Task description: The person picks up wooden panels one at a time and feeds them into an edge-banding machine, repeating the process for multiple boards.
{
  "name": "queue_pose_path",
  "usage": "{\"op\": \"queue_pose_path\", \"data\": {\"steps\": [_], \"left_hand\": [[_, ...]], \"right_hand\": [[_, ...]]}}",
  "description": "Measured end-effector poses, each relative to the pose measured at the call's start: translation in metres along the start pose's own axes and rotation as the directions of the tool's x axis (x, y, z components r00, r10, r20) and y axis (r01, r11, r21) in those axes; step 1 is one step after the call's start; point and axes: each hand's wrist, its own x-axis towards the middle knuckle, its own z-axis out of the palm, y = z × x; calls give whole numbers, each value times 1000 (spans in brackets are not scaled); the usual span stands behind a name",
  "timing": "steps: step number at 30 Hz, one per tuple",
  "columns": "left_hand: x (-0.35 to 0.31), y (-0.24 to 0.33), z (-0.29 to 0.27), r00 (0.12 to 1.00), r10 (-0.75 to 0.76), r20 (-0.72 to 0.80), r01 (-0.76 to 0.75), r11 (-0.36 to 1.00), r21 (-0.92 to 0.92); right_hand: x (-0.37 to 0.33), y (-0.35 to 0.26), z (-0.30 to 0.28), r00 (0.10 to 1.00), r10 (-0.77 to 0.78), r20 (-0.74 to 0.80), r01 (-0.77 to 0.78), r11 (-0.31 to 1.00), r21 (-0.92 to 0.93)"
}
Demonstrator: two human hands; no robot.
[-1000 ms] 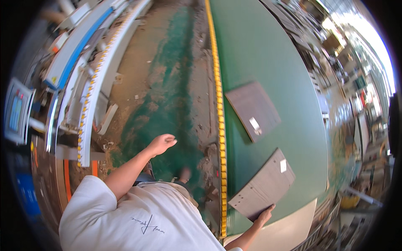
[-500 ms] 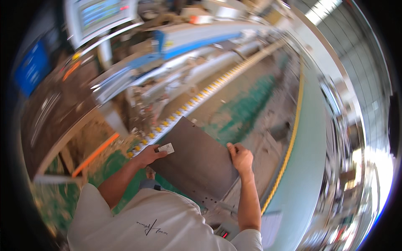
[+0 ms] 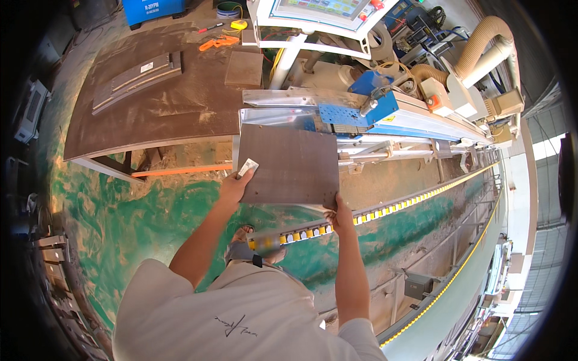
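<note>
Between my two hands I hold a flat brown board (image 3: pixel 292 165), roughly rectangular, with small holes along its near edge. My left hand (image 3: pixel 233 189) is closed on the board's near left corner, and a small white label (image 3: pixel 248 167) shows beside its thumb. The near right corner sits in my right hand (image 3: pixel 341 216), fingers closed around the edge. The board's far edge reaches the front of the metal machine rail (image 3: pixel 283 99); I cannot tell whether they touch.
Left stands a brown worktable (image 3: pixel 180 117) with stacked labelled strips (image 3: pixel 137 81), a small board (image 3: pixel 244 69) and an orange tool (image 3: pixel 218 42). A control screen (image 3: pixel 322 11) rises behind. A yellow-dotted roller rail (image 3: pixel 385 210) runs off to the right above the green floor (image 3: pixel 162 222).
My view and body have turned left, toward the worktable and machine rail. The board has come along in both hands and now lies more squarely in front of me.
</note>
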Motion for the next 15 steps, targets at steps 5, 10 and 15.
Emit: {"op": "queue_pose_path", "data": {"steps": [5,10,15], "left_hand": [[45,12,43,981,24,-194,-41,995,-87],[73,24,69,952,27,-305,-32,999,-11],[82,23,90,926,-23,-377,48,997,57]], "right_hand": [[86,-29,12,992,0,-130,25,981,191],[132,-58,13,983,33,-180,22,956,293],[144,-66,2,957,-169,-234,192,978,80]]}}
